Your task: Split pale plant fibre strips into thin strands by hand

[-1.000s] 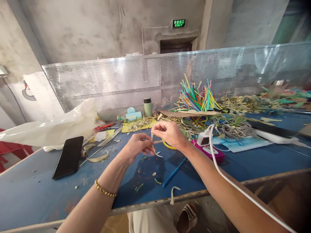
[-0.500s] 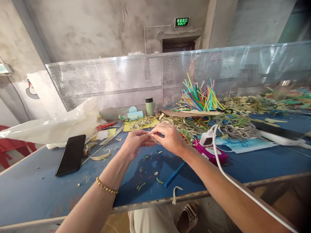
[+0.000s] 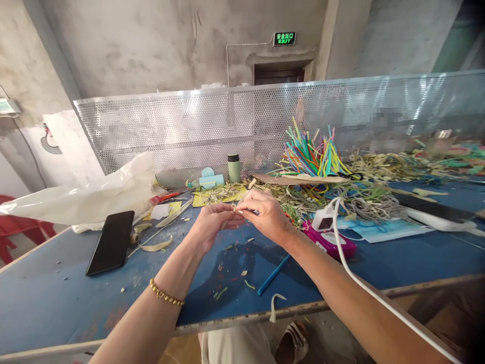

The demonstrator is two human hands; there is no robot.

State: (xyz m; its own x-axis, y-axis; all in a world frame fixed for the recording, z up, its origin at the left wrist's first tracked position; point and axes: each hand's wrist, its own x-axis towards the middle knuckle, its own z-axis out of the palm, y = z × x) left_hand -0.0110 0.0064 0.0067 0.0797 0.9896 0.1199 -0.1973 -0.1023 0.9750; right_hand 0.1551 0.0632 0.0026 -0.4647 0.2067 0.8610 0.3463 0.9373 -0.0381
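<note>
One narrow pale strip is held between the fingertips of both hands, above the surface and near the middle of the view. The left hand pinches it between thumb and fingers; the right hand grips it from the other side, fingers bent, the fingertips of the two hands close together. Most of the strip is hidden by the fingers, and whether it is looped or knotted cannot be determined. A gold bead bracelet is worn on the left wrist.

Below the right forearm, a blue stick lies at a slant on the surface. Nearer the front edge, a curled offcut hangs partly over the side. Small scraps are scattered beneath the hands.

To the left lies a black phone, with a curved dry husk to its right. A pale plastic bag is spread behind the phone. Right of the right hand, a white charger rests against a magenta box, its white cable running across the right forearm.

Farther back stand a green bottle and a bundle of coloured strips, both before a perforated metal screen.
</note>
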